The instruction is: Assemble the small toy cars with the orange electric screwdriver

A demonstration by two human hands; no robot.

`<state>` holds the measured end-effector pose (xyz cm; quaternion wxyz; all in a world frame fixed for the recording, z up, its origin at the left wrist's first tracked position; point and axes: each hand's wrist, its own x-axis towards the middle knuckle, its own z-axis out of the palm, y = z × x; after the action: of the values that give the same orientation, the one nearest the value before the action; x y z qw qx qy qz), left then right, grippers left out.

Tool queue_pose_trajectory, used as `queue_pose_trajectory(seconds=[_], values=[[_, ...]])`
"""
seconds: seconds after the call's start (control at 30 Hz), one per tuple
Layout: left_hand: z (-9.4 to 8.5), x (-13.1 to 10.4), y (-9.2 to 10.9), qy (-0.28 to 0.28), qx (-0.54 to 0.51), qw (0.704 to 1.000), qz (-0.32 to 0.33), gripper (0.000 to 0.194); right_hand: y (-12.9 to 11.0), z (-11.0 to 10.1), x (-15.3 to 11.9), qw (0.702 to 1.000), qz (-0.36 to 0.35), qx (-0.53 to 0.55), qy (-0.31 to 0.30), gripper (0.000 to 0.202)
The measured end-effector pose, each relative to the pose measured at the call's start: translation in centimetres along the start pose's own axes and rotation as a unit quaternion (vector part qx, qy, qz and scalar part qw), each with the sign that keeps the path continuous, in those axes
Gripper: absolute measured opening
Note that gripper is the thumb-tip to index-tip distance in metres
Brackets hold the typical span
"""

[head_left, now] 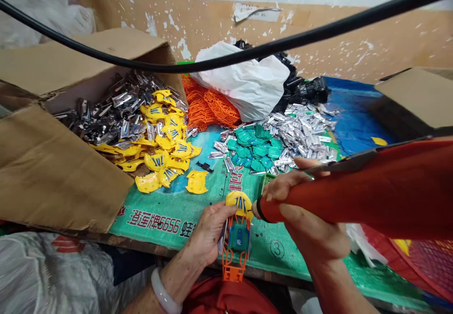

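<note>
My left hand (209, 231) grips a toy part assembly at the front edge of the table. The assembly has an orange frame (233, 272), a green piece (239, 237) in its middle and a yellow cover (239, 203) at its far end. My right hand (311, 219) is wrapped round a large red power tool (354, 189). The tool's tip is at the right side of the yellow cover; whether it touches a screw cannot be seen. A loose yellow cover (197, 182) lies a little beyond my left hand.
A cardboard box (60, 177) at the left spills dark parts and yellow covers. Orange frames (208, 108), green pieces (255, 146) and silvery parts (300, 132) lie in heaps behind. A black cable (212, 62) crosses above. A red mesh basket (421, 262) stands at the right.
</note>
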<state>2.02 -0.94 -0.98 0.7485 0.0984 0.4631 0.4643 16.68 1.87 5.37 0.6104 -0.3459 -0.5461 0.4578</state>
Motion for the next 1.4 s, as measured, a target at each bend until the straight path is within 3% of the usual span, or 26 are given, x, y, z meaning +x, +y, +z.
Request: queue_pose_trajectory(seconds=[0.1, 0.27, 0.33, 0.43, 0.6, 1.07, 1.4], values=[[-0.1, -0.1, 0.2, -0.022, 0.022, 1.000, -0.002, 0.025, -0.8, -0.6, 1.0, 0.998, -0.005, 0.070, -0.001, 0.055], [-0.1, -0.3, 0.5, -0.014, 0.058, 0.998, -0.012, 0.029, -0.6, -2.0, 4.1, 0.985, -0.056, 0.007, 0.162, 0.043], [-0.1, -0.3, 0.5, -0.013, 0.059, 0.998, -0.016, 0.028, 0.4, -2.5, 5.0, 0.981, -0.060, -0.015, 0.185, 0.031], [-0.2, -0.1, 0.3, -0.010, 0.065, 0.998, -0.022, 0.030, 2.1, -2.8, 5.4, 0.985, -0.058, -0.032, 0.162, 0.019], [-0.3, 0.0, 0.3, -0.018, 0.063, 0.998, -0.025, 0.036, 3.6, -2.5, 5.2, 0.986, -0.064, -0.039, 0.151, 0.015], [-1.0, 0.4, -0.4, -0.034, 0.090, 0.995, -0.026, 0.035, 4.2, -2.5, 5.2, 0.983, -0.051, -0.069, 0.160, 0.015], [-0.3, 0.1, 0.1, -0.017, 0.075, 0.997, -0.029, 0.040, 3.9, -2.0, 5.3, 0.978, -0.044, -0.095, 0.182, 0.019]])
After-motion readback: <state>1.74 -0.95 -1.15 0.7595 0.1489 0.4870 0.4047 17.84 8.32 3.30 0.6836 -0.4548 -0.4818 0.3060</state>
